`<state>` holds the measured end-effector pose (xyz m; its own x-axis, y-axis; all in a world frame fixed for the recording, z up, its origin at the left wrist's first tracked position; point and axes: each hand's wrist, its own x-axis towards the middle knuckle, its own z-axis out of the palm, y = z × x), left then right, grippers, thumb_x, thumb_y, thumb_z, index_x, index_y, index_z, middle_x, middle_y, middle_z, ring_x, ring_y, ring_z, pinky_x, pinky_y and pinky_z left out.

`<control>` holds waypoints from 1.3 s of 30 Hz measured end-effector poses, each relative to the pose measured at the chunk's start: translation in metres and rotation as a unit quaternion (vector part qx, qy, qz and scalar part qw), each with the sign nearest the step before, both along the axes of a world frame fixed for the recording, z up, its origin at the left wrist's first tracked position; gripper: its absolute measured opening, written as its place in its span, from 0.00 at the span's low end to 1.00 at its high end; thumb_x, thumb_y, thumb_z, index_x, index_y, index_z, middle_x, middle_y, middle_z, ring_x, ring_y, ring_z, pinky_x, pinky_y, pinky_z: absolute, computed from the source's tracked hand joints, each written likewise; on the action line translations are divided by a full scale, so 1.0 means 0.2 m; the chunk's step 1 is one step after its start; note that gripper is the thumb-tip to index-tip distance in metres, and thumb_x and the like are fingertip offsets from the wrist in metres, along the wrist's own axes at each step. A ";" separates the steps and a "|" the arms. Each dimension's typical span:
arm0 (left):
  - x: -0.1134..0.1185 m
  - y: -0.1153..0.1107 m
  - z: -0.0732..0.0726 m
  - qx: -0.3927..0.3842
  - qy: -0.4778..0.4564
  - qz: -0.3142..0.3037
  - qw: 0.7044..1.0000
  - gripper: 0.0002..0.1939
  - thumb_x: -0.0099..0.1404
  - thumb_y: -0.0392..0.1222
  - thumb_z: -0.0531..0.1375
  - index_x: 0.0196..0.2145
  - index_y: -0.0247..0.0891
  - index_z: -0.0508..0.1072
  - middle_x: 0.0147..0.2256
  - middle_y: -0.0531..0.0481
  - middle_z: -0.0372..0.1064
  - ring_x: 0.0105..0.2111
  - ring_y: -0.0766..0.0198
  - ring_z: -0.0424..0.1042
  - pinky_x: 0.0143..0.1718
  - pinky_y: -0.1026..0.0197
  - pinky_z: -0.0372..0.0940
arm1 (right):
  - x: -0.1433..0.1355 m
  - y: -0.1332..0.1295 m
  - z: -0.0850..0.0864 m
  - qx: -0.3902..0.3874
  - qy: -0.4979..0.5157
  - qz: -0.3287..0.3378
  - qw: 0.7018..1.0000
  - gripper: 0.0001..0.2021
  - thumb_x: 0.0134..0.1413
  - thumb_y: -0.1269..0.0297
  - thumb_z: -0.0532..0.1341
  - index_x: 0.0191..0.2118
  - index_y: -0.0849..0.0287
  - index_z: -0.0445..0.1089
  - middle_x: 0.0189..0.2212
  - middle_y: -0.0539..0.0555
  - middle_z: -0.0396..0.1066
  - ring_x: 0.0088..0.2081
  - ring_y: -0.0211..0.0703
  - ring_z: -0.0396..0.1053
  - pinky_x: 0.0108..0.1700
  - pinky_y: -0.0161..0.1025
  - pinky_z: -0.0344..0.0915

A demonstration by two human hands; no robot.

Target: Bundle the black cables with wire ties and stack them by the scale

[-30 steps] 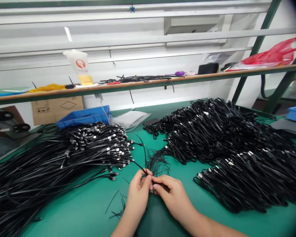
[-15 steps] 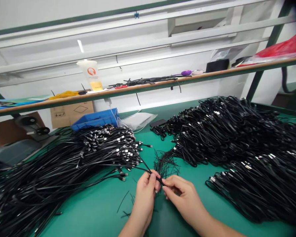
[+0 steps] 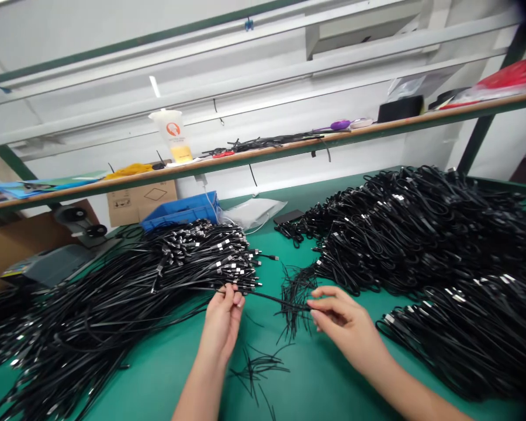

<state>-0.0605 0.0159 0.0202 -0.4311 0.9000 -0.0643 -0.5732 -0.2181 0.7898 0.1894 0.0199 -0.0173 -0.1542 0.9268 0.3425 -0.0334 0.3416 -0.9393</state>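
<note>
A black USB cable (image 3: 272,299) stretches between my two hands, over the green tabletop. My left hand (image 3: 226,310) pinches it beside the loose cable pile, and the cable runs on leftward toward that pile. My right hand (image 3: 342,318) holds the other end between thumb and fingertips; the connector there is hidden by the fingers. Below and behind the cable lie short, thin black ties (image 3: 296,286), with another scatter of ties (image 3: 258,368) nearer to me. To the left spreads a big heap of straight black cables (image 3: 127,304) with metal plugs.
Folded, bundled cables (image 3: 386,228) are heaped at the right, with a second row of bundles (image 3: 469,327) in front. A blue bin (image 3: 182,211), a white plastic bag (image 3: 254,211) and a dark phone-like slab (image 3: 288,217) stand at the back. Above runs a shelf (image 3: 228,162) bearing a drink cup (image 3: 174,137).
My hands have moved apart, the left one to the left and the right one to the right, drawing the cable out between them. The view has shifted slightly.
</note>
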 end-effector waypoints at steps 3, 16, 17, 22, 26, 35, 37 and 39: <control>0.09 -0.01 -0.04 -0.001 0.005 -0.003 1.000 0.14 0.54 0.37 0.73 0.28 0.32 0.71 0.28 0.52 0.65 0.23 0.72 0.62 0.25 0.69 0.66 | 0.03 0.05 0.03 -0.084 0.115 -0.039 0.989 0.12 0.46 0.55 0.72 0.35 0.58 0.80 0.35 0.55 0.72 0.26 0.38 0.69 0.29 0.36 0.71; 0.44 -0.07 -0.15 -0.010 0.076 -0.044 0.996 0.26 0.47 0.55 0.75 0.31 0.39 0.67 0.27 0.57 0.66 0.23 0.70 0.68 0.29 0.65 0.66 | -0.03 0.04 0.07 -0.258 0.366 -0.026 0.894 0.23 0.35 0.55 0.79 0.39 0.60 0.79 0.34 0.53 0.75 0.33 0.36 0.71 0.38 0.31 0.73; 0.45 -0.08 -0.16 -0.011 0.094 -0.054 0.994 0.26 0.48 0.56 0.74 0.31 0.39 0.66 0.27 0.58 0.66 0.23 0.70 0.68 0.29 0.65 0.65 | -0.03 0.04 0.06 -0.242 0.355 -0.036 0.902 0.24 0.38 0.52 0.77 0.41 0.59 0.79 0.34 0.52 0.74 0.32 0.35 0.69 0.35 0.31 0.71; 0.49 -0.09 -0.19 -0.017 0.163 -0.113 0.980 0.26 0.50 0.61 0.71 0.30 0.38 0.66 0.26 0.57 0.65 0.21 0.70 0.67 0.26 0.64 0.62 | -0.02 0.04 0.02 -0.093 0.128 -0.062 0.985 0.21 0.58 0.46 0.63 0.48 0.56 0.77 0.29 0.50 0.65 0.27 0.37 0.62 0.27 0.34 0.63; 0.48 -0.12 -0.16 -0.008 0.198 -0.126 0.972 0.24 0.55 0.62 0.67 0.31 0.38 0.66 0.23 0.57 0.64 0.21 0.69 0.66 0.26 0.64 0.62 | -0.03 -0.01 0.02 0.070 -0.049 -0.026 0.996 0.16 0.66 0.57 0.55 0.49 0.54 0.77 0.34 0.54 0.67 0.36 0.44 0.66 0.37 0.38 0.65; 0.47 -0.16 -0.12 0.017 0.209 -0.092 0.973 0.21 0.56 0.58 0.68 0.32 0.39 0.68 0.22 0.56 0.66 0.21 0.66 0.67 0.27 0.63 0.63 | -0.04 -0.07 0.04 0.135 -0.057 -0.043 0.988 0.06 0.61 0.66 0.61 0.34 0.57 0.75 0.27 0.52 0.69 0.29 0.42 0.67 0.30 0.37 0.62; 0.48 -0.16 -0.12 0.017 0.211 -0.093 0.973 0.21 0.56 0.58 0.68 0.32 0.39 0.68 0.21 0.56 0.66 0.20 0.67 0.67 0.26 0.64 0.62 | -0.04 -0.07 0.04 0.148 -0.062 -0.036 0.986 0.06 0.61 0.67 0.61 0.34 0.57 0.76 0.27 0.52 0.69 0.29 0.42 0.67 0.31 0.37 0.62; 0.48 -0.16 -0.12 0.018 0.214 -0.098 0.972 0.21 0.56 0.59 0.68 0.33 0.38 0.69 0.20 0.57 0.65 0.20 0.67 0.66 0.26 0.64 0.62 | -0.04 -0.07 0.04 0.149 -0.064 -0.029 0.986 0.06 0.61 0.68 0.61 0.35 0.57 0.76 0.27 0.52 0.69 0.29 0.42 0.67 0.31 0.37 0.62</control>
